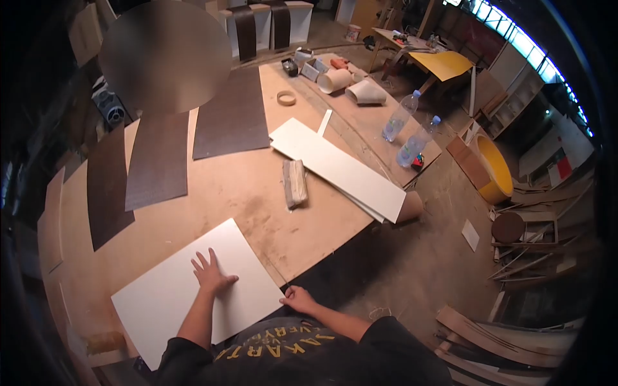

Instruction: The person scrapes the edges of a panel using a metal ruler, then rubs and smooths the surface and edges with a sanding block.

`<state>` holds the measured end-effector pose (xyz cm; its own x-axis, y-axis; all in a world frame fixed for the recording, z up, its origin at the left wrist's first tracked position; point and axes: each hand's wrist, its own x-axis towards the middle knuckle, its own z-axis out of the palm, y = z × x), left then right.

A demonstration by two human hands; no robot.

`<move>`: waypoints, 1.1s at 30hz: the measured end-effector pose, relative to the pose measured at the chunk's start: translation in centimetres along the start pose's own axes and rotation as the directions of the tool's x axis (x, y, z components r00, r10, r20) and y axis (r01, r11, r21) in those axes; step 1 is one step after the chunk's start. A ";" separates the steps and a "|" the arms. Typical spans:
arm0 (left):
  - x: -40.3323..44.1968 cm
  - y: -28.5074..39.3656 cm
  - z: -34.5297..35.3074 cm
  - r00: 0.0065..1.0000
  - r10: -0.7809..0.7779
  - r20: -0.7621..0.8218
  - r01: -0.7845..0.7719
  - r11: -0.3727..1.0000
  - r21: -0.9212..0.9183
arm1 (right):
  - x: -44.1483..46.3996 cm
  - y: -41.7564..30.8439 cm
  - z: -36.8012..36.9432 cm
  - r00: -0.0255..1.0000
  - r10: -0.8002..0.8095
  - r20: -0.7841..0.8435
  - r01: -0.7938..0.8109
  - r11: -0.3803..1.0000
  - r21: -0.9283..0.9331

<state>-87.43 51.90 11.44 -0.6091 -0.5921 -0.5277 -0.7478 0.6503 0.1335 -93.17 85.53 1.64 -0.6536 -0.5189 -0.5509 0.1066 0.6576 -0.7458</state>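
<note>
Apparently a steady-and-work-the-edge step. White rectangular panel (161,302) lies flat in the lower left of the frame, set askew on the wooden counter (225,193), its right-hand corner close to the person's dark shirt (283,350).

Left hand (211,274): open, fingers spread, palm down on the panel's face, thumb out to the side. Nothing gripped; it reads as a brace against sliding. Right hand (299,300): fingers curled in, nearly closed, at the panel's right-hand corner. Something thin and dark shows by the fingertips; too small to name, and whether the fingers pinch it or the panel's edge, cannot tell.

Judgement: work is centred on that corner, likely lining up or checking the edge rather than lifting. A next move there would call for steady pressure from the left palm and small, fine finger motion on the right. Risk: a pull at the corner could swing the panel round, as one palm alone holds it.

Nearby, centre of the frame: a wooden block (296,184), just beside long white boards (341,167), which lie overlapped and slantwise. Dark brown sheets (158,157) lie towards the upper left; a tape roll (286,98) sits at upper centre, apart from both hands.
</note>
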 end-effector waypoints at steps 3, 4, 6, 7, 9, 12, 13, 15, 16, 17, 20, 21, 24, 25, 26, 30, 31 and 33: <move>-0.3 0.4 0.8 0.997 0.074 -0.020 -0.073 0.997 0.025 | 0.1 -0.8 -0.7 0.998 0.038 0.059 -0.035 0.998 -0.049; -0.2 0.0 2.2 0.992 0.117 -0.040 -0.115 0.992 0.041 | 0.1 -0.9 -0.9 0.997 0.042 0.069 -0.039 0.998 -0.055; -0.6 -0.1 7.6 0.934 0.316 -0.167 -0.294 0.945 0.147 | 0.2 -1.3 -1.1 0.994 0.047 0.095 -0.041 0.997 -0.064; -1.7 0.8 9.9 0.900 0.378 -0.216 -0.342 0.921 0.186 | 0.4 -1.1 -1.1 0.993 0.047 0.108 -0.039 0.996 -0.074; -5.3 3.1 12.5 0.846 0.483 -0.223 -0.465 0.875 0.134 | 0.6 -0.8 -1.0 0.995 0.022 0.093 -0.015 0.997 -0.074; -7.7 3.1 12.7 0.775 0.605 -0.183 -0.609 0.792 0.045 | 0.7 -0.7 -1.5 0.995 0.017 0.094 -0.009 0.996 -0.084; -7.6 2.5 11.6 0.758 0.628 -0.176 -0.633 0.774 0.035 | 0.8 -0.7 -1.6 0.994 0.015 0.109 -0.005 0.996 -0.090; -6.3 2.3 10.2 0.822 0.504 -0.265 -0.516 0.856 0.029 | 1.0 -0.6 -1.8 0.993 0.020 0.112 -0.006 0.993 -0.120; -5.5 1.4 9.5 0.851 0.425 -0.310 -0.439 0.898 0.025 | 1.4 -0.6 -1.7 0.992 0.015 0.128 0.002 0.991 -0.136; -4.8 1.1 8.6 0.869 0.344 -0.356 -0.378 0.925 -0.028 | 1.1 -0.9 -1.8 0.994 0.018 0.112 -0.003 0.992 -0.127; -4.5 2.1 9.7 0.872 0.232 -0.432 -0.275 0.960 -0.041 | 1.4 -0.2 -2.0 0.992 0.005 0.129 0.011 0.993 -0.120; -5.2 2.5 10.5 0.867 0.219 -0.448 -0.254 0.967 -0.019 | 1.3 -0.3 -2.2 0.992 -0.002 0.124 0.018 0.992 -0.125; -9.0 2.8 12.3 0.871 0.345 -0.349 -0.372 0.928 -0.011 | 2.0 0.5 -2.1 0.992 -0.019 0.126 0.026 0.998 -0.059; -9.4 2.8 12.7 0.862 0.361 -0.357 -0.389 0.921 -0.008 | 1.9 0.5 -2.3 0.992 -0.047 0.115 0.057 0.994 -0.089; -9.5 2.4 12.8 0.850 0.381 -0.364 -0.408 0.913 0.004 | 2.0 0.3 -2.1 0.992 -0.078 0.102 0.089 0.990 -0.110; -6.9 2.7 11.5 0.806 0.401 -0.435 -0.423 0.905 0.050 | 2.3 0.9 -2.1 0.988 -0.094 0.124 0.099 0.994 -0.040; -6.6 3.3 11.4 0.822 0.363 -0.439 -0.396 0.918 0.018 | 2.4 1.1 -2.0 0.988 -0.098 0.123 0.102 0.994 -0.024; -6.3 4.2 11.2 0.846 0.294 -0.444 -0.352 0.935 -0.051 | 2.6 1.7 -1.9 0.988 -0.100 0.121 0.103 0.994 -0.021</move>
<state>-83.81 63.72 5.95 -0.8528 -0.5211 -0.0351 -0.4983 0.7917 0.3533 -96.13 86.29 -0.37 -0.5654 -0.6444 -0.5149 0.0230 0.6117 -0.7908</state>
